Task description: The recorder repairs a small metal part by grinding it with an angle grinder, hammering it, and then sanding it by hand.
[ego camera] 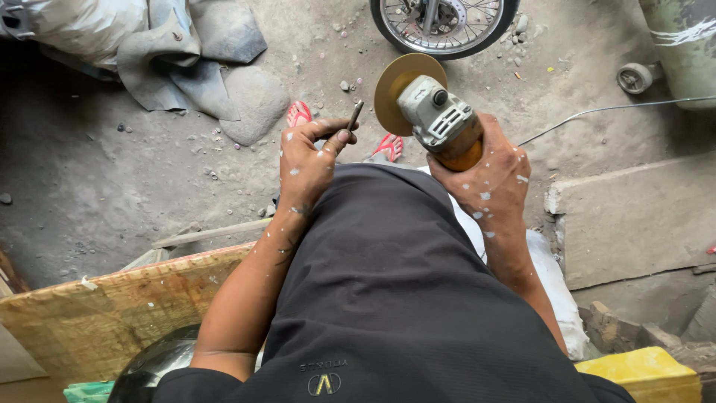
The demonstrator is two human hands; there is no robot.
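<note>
I see a motorcycle wheel (pixel 444 26) just beyond, a flat stone (pixel 255 103) left. My right hand (pixel 485 175) clamps an angle grinder (pixel 432 119), its yellow disc upright; my left hand (pixel 309 160) pinches a thin metal rod (pixel 353 116) beside the disc.

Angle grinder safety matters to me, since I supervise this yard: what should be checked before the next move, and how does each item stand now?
1. Right hand grips the angle grinder body: ok.
2. Left hand pinches the small dark metal piece clear of the disc: ok.
3. Disc guard: not ok, none visible.
4. Gloves: not ok, both hands bare.
5. Footwear: not ok, open red sandals.
6. Disc spinning: cannot tell.
</note>
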